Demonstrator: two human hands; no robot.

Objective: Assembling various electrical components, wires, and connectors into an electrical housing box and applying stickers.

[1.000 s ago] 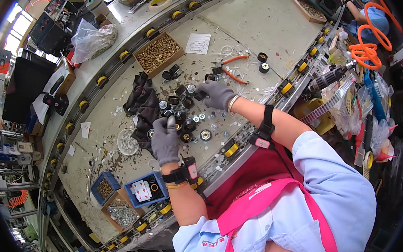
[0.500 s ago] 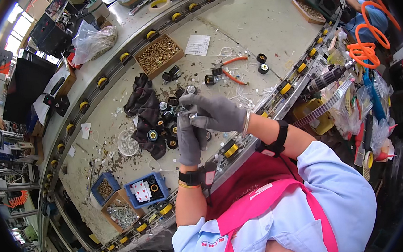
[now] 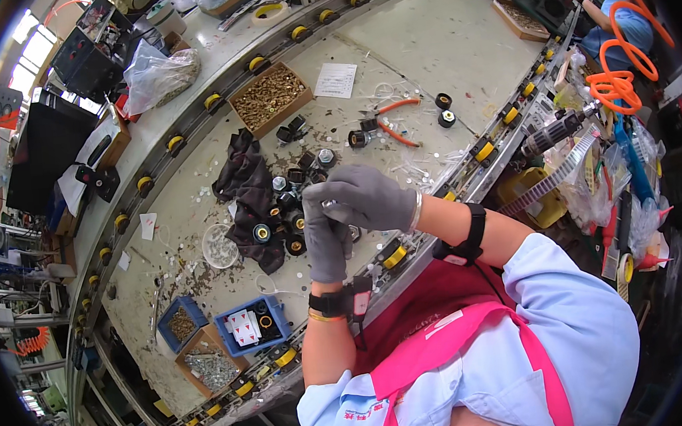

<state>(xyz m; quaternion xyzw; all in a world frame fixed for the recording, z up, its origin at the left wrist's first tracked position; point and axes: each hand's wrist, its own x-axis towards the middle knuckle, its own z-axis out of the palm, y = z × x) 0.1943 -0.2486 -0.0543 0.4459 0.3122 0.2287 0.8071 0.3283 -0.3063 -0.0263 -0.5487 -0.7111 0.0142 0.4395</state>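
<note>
The left gloved hand [image 3: 326, 244] and right gloved hand [image 3: 372, 198] meet above the table [image 3: 423, 38], their grip closed on a small silvery part [image 3: 328, 203], mostly hidden. Just left of the grip, black caps [image 3: 289, 201] crowd beside a dark cloth [image 3: 238, 173]; beyond it and rightward lie orange-handled pliers [image 3: 397, 106].
</note>
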